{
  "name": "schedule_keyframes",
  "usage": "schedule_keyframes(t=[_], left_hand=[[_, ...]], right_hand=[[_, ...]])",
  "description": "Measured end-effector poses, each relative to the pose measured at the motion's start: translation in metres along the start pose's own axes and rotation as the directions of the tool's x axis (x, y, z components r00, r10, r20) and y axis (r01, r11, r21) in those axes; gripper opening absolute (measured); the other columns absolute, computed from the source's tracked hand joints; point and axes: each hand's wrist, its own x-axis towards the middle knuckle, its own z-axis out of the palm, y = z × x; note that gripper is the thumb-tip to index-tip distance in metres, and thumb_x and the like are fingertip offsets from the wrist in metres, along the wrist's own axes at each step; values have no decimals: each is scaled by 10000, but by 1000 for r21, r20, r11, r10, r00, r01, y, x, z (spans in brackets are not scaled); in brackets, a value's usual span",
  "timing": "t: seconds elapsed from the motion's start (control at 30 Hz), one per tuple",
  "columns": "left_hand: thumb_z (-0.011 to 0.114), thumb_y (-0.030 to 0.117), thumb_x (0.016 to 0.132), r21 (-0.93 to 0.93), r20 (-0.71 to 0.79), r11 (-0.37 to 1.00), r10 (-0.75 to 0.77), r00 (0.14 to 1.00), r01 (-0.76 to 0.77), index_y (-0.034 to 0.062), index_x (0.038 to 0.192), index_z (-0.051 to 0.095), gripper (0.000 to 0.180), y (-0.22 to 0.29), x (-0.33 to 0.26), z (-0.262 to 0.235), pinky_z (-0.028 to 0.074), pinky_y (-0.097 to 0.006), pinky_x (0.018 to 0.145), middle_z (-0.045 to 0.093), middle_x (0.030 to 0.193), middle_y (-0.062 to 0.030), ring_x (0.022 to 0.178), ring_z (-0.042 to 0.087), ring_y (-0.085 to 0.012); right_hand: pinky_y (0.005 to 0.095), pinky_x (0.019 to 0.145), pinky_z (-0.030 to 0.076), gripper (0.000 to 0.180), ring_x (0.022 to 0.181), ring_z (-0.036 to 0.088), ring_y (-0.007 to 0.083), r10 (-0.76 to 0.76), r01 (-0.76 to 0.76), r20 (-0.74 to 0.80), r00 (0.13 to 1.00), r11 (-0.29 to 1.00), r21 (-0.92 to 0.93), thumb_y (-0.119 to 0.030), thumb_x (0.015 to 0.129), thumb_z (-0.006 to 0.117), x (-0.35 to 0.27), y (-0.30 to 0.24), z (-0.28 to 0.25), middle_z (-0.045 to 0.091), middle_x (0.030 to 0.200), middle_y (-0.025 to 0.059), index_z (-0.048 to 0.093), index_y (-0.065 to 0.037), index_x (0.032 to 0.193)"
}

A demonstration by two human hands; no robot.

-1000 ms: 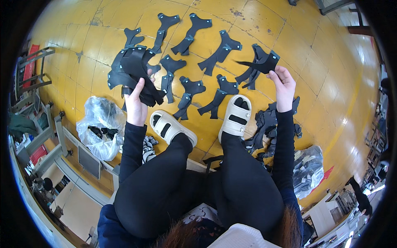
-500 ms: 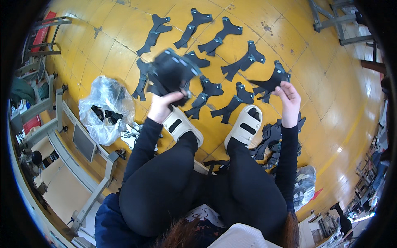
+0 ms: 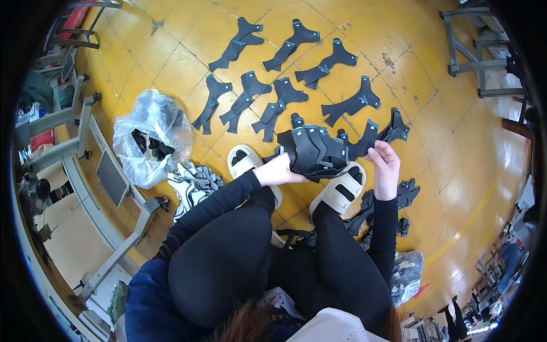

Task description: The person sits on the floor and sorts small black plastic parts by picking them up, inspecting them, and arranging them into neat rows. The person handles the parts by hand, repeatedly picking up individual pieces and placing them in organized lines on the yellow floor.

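My left hand (image 3: 282,170) is closed on a thick stack of black fabric pieces (image 3: 313,149), fanned in overlapping layers above my sandals. To its right my right hand (image 3: 385,164) pinches the lower end of a single black fabric piece (image 3: 364,139) between thumb and fingers. This piece reaches the right side of the stack; whether the two touch, I cannot tell. Beyond my hands, several forked black fabric pieces (image 3: 278,108) lie spread in rows on the yellow floor. The stack hides part of the nearest ones.
Left of my feet are a clear plastic bag (image 3: 152,134) with dark pieces inside and a white-and-black pile (image 3: 194,185). By my right sandal (image 3: 341,191) lies a black heap (image 3: 359,219), with another plastic bag (image 3: 407,273) nearer me. Metal frames (image 3: 122,242) stand along the left.
My left hand has brought the stack rightward and nearer me, close to my right hand. My right hand has come slightly lower and left, still pinching a black piece. The view has shifted a little.
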Motion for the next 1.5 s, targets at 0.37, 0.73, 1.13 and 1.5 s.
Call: schedule_keyframes(t=[0.37, 0.73, 1.13, 1.5], left_hand=[[761, 6, 700, -135, -203, 989, 40, 978, -68, 4, 1226, 484, 595, 10, -3, -6, 420, -286, 933, 575, 1155, -59, 1065, 519, -135], [741, -22, 701, -267, -190, 963, -20, 982, -32, 17, 1238, 471, 602, 24, -5, -16, 431, -286, 924, 565, 1163, -47, 1052, 523, -124], [710, -42, 714, -374, -160, 927, -57, 985, -7, 12, 1201, 513, 528, 40, -7, -10, 476, -261, 834, 622, 1032, -48, 929, 587, -109], [628, -75, 725, -461, -233, 886, -66, 970, -51, 1, 1090, 561, 379, 53, 1, -14, 498, -296, 779, 649, 882, -83, 794, 632, -169]], right_hand=[[246, 742, 453, 154, 769, 578, 110, 23, -22, -57, 998, 999, 28, -8, 870, 596, -1, 7, -1, 619, 855, 29, 578, -17, 1023], [226, 711, 448, 130, 738, 567, 96, 23, -10, -115, 993, 994, 113, -28, 854, 634, 2, 11, -2, 616, 824, 11, 589, -22, 976], [221, 708, 448, 141, 741, 556, 86, 37, -21, -121, 992, 991, 134, -41, 865, 617, 1, 11, -2, 601, 825, 0, 591, -23, 1003], [239, 591, 438, 156, 609, 541, 91, 24, -58, -88, 996, 906, -419, -77, 890, 544, -15, 90, -23, 637, 731, 29, 625, -45, 1019]])
